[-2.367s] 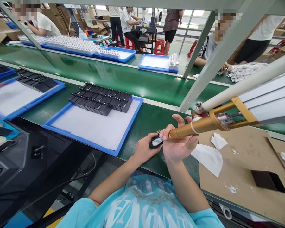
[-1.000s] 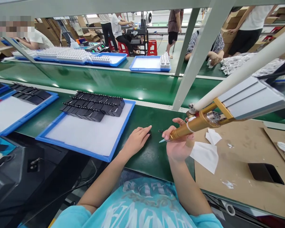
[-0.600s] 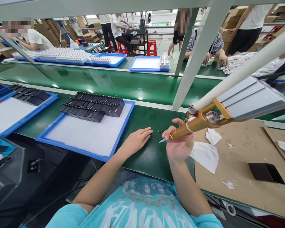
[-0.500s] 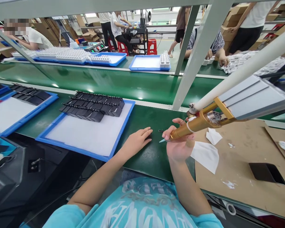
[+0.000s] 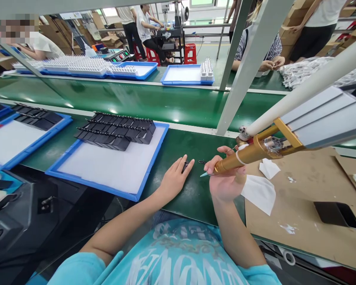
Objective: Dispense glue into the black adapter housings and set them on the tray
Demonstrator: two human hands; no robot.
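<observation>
My left hand (image 5: 174, 179) lies flat on the green belt (image 5: 192, 194), fingers stretched out. A small black part (image 5: 184, 166) shows between its fingertips, touching them. My right hand (image 5: 225, 182) is closed round a gold pen-shaped dispensing tool (image 5: 240, 158). The tool's pale tip (image 5: 203, 174) points left, a little above the belt and just right of the left fingertips. A white hose and a grey rail run up to the right from the tool. A tiny black clip (image 5: 201, 161) lies on the belt between the two hands.
A blue tray (image 5: 106, 189) with a white liner holds rows of black parts (image 5: 115, 130) at its far end, left of my hands. A second blue tray (image 5: 26, 147) lies further left. A cardboard sheet (image 5: 299, 225) with white paper scraps (image 5: 259, 194) is on the right. Other people work across the far belt.
My left hand held the black part up against the tool tip. It then set the part on the belt and now lies flat over it with fingers spread. The right hand stayed put.
</observation>
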